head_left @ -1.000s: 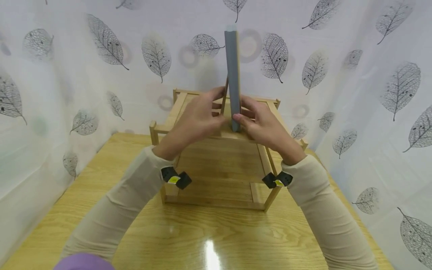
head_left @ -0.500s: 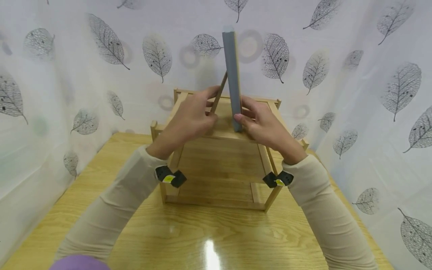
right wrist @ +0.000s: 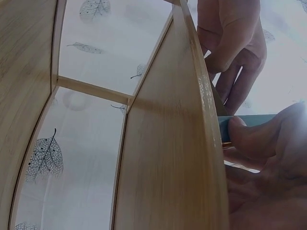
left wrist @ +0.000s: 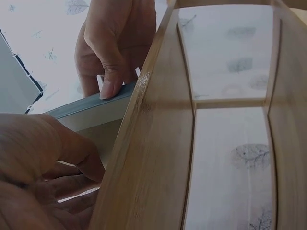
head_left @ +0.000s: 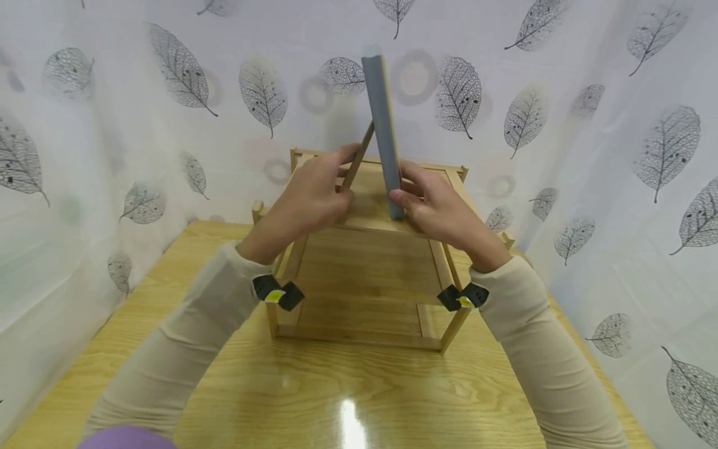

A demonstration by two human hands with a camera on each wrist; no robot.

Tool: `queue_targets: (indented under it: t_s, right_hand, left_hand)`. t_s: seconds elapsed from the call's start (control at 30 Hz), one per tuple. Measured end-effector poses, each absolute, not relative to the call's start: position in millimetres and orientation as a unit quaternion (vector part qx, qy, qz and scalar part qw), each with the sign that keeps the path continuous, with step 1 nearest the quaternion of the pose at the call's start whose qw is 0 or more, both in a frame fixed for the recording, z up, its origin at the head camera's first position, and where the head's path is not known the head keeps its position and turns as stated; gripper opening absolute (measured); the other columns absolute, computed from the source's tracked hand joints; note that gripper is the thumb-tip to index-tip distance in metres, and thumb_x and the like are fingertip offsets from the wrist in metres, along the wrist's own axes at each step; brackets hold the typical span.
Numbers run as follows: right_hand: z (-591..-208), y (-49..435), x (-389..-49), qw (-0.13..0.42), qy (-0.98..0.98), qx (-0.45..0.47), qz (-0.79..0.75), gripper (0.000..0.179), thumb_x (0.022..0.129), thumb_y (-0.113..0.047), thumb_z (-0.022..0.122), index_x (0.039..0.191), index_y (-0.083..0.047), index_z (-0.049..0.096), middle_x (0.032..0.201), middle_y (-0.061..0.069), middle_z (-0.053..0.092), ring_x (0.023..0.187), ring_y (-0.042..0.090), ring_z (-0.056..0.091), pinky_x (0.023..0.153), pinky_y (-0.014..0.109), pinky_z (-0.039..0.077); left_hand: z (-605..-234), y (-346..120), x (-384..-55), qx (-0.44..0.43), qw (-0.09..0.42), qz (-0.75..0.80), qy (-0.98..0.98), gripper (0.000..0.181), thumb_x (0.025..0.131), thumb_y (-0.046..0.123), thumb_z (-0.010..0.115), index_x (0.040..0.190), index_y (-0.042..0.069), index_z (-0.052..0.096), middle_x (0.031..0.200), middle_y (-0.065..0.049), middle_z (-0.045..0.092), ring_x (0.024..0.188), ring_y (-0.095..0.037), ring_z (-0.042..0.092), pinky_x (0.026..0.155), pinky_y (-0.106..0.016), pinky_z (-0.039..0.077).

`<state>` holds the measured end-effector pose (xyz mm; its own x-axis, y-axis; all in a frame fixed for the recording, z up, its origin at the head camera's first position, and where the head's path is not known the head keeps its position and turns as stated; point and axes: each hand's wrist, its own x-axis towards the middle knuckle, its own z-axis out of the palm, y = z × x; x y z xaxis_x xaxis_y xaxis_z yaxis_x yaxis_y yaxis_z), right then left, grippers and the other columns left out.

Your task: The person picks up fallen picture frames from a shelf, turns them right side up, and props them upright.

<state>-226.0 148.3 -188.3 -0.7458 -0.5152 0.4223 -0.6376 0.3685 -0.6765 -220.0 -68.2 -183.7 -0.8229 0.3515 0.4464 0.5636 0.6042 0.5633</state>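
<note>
Head view: a wood-grained bench (head_left: 280,393) is lying nearest, carrying a tiered wooden rack (head_left: 359,337). Over its top shelf (head_left: 367,202), the left hand (head_left: 308,199) is pinching a thin brown panel (head_left: 359,158) and the right hand (head_left: 437,202) is gripping a grey slab (head_left: 381,125) near its base. The slab is standing on that shelf, tilting left, its side apparently meeting the panel's upper end. Behind, a leaf-patterned curtain (head_left: 308,37) is hanging.

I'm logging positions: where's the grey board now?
In the head view's upper centre, the grey board stands atop the rack, leaning left, between the left hand and right hand.
</note>
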Motion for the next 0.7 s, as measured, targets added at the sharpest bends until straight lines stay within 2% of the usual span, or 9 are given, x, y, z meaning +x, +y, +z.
queue_targets:
  t_s: [0.2,0.4,0.53,0.7]
  right_hand:
    - [-188.4,148.8,-225.9,0.065,-0.827,0.347,0.437,0.032,0.097,0.013,0.05,0.129,0.01,0.053,0.123,0.026,0.059,0.127,0.038,0.057,0.094,0.041,0.053]
    - [-188.9,148.9,-226.1,0.054,-0.829,0.344,0.438,0.033,0.099,0.011,0.048,0.132,0.009,0.052,0.128,0.026,0.057,0.132,0.038,0.054,0.099,0.045,0.05]
    - [-189.3,149.1,-227.0,0.054,-0.829,0.345,0.436,0.032,0.099,0.011,0.048,0.131,0.009,0.052,0.128,0.026,0.057,0.132,0.038,0.053,0.1,0.044,0.049]
    - [-189.2,149.3,-227.3,0.06,-0.827,0.353,0.433,0.029,0.099,0.012,0.048,0.128,0.011,0.052,0.12,0.026,0.059,0.125,0.036,0.058,0.095,0.039,0.05]
  left_hand:
    - [-185.5,-69.1,-221.1,-0.26,0.152,-0.357,-0.884,0.073,0.082,-0.008,0.054,0.152,0.007,0.043,0.152,-0.01,0.05,0.126,-0.029,0.061,0.103,-0.039,0.051]
    - [-187.0,-72.1,-221.8,-0.263,0.152,-0.356,-0.884,0.074,0.081,-0.01,0.055,0.152,0.007,0.042,0.152,-0.011,0.05,0.125,-0.031,0.061,0.103,-0.041,0.051]
    - [-186.5,-73.2,-221.8,-0.268,0.153,-0.351,-0.884,0.073,0.081,-0.01,0.055,0.152,0.006,0.042,0.151,-0.012,0.05,0.125,-0.032,0.061,0.103,-0.041,0.051]
    - [-186.2,-73.7,-221.9,-0.268,0.155,-0.348,-0.885,0.072,0.082,-0.009,0.056,0.151,0.005,0.043,0.151,-0.011,0.051,0.126,-0.03,0.06,0.103,-0.04,0.05]
